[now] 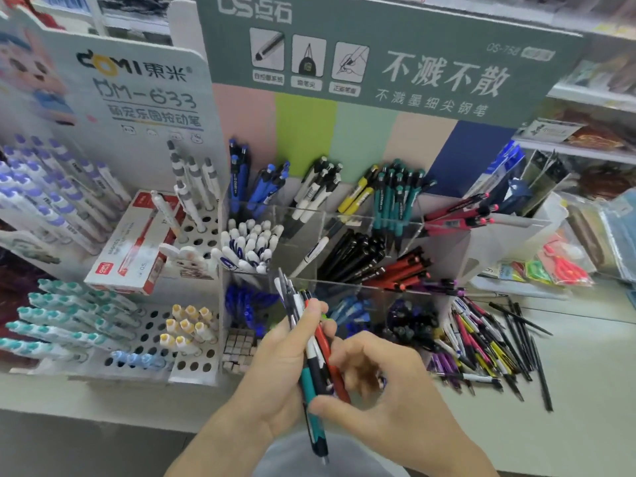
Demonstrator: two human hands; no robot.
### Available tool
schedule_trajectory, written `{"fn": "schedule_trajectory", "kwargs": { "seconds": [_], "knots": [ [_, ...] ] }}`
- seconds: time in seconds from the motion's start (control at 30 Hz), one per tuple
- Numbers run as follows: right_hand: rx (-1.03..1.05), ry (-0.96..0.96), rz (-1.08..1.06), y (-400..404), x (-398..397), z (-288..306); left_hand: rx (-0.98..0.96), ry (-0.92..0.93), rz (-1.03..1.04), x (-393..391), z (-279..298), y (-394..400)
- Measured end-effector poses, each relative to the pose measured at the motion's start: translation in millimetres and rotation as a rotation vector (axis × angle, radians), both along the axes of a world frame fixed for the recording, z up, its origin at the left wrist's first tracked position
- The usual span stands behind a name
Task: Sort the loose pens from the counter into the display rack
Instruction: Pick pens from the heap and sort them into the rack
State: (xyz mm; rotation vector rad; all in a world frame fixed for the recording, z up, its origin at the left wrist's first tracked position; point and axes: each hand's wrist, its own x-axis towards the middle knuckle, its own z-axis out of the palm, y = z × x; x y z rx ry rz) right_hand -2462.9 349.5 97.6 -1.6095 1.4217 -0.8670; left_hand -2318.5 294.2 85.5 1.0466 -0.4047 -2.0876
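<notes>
My left hand (282, 366) grips a bundle of several pens (315, 349), among them red, teal, black and white ones, held upright in front of the clear display rack (351, 215). My right hand (382, 383) is at the lower part of the same bundle, with curled fingers pinching the pens. The rack's compartments hold pens grouped by colour: blue, white, yellow, teal, red and black. A heap of loose pens (488, 346) lies on the counter (585, 390) to the right of the rack.
A white pegboard stand (192, 339) with capped pens and a red-and-white pen box (137, 246) stands to the left. Packaged goods (557, 266) lie at the right behind the loose heap. A green sign board (395, 46) rises behind the rack.
</notes>
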Motion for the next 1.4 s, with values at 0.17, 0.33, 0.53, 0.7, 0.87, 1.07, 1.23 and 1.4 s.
{"fn": "schedule_trajectory", "kwargs": {
  "seconds": [0.17, 0.33, 0.53, 0.7, 0.87, 1.07, 1.23, 1.4],
  "knots": [
    [-0.159, 0.365, 0.055, -0.6, -5.4, -9.1, 0.054, -0.067, -0.021, -10.1, -8.9, 2.8],
    [-0.014, 0.472, 0.142, 1.8, -9.1, -2.9, 0.1, -0.038, 0.047, -18.8, -9.9, 4.9],
    [0.03, 0.442, 0.152, -2.3, -17.9, 1.8, 0.156, -0.021, 0.138, -18.9, -16.1, -0.4],
    [-0.013, 0.268, 0.053, -9.4, -41.2, 8.3, 0.18, 0.009, 0.208, -19.7, -14.4, -3.8],
    [0.076, 0.189, -0.042, -11.5, -65.2, 11.7, 0.165, 0.074, 0.176, -20.5, -10.3, -2.6],
    [0.146, 0.038, -0.138, -7.9, -59.3, 2.2, 0.115, 0.179, 0.12, -17.1, -9.3, -4.0],
    [0.213, -0.052, -0.122, -3.6, -56.6, 0.6, 0.155, 0.213, 0.138, -19.7, -12.8, -3.7],
    [0.095, -0.221, -0.265, -2.5, -68.9, 12.9, 0.131, 0.13, 0.097, -23.9, -10.7, -2.5]
  ]
}}
